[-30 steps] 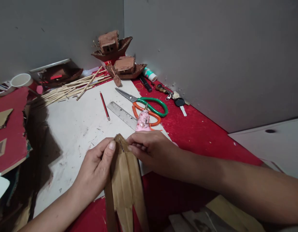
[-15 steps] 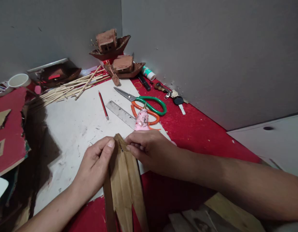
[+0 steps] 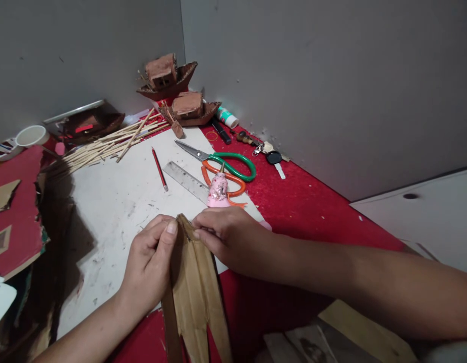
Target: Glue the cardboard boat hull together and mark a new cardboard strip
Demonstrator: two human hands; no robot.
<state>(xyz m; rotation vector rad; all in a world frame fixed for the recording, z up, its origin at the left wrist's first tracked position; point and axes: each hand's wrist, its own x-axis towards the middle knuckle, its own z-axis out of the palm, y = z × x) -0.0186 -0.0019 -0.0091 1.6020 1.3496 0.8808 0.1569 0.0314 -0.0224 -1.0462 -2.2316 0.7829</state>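
Note:
A long piece of brown cardboard (image 3: 191, 287), folded lengthwise and tapering to a narrow tip, lies between my hands with its split end towards me. My left hand (image 3: 152, 257) pinches its left edge near the tip, thumb on top. On the opposite edge, my right hand (image 3: 228, 234) has its thumb and fingers closed on the cardboard close to the tip. Just beyond the right hand lies a pink glue gun (image 3: 219, 189), its nozzle pointing away and part of its body hidden. Orange-and-green-handled scissors (image 3: 233, 166) and a steel ruler (image 3: 186, 179) are beside it.
A pencil (image 3: 159, 169) lies on the white sheet (image 3: 105, 217). Behind are wooden sticks (image 3: 112, 141), model boats (image 3: 188, 108), a marker (image 3: 221, 132) and keys (image 3: 274, 157). Torn red cardboard (image 3: 19, 212) stands at left. Grey walls (image 3: 324, 91) close off the back.
The view has shifted slightly, so the background sits a little further left. Both hands keep their hold on the cardboard near its tip, with the right hand's fingers slightly closer to it.

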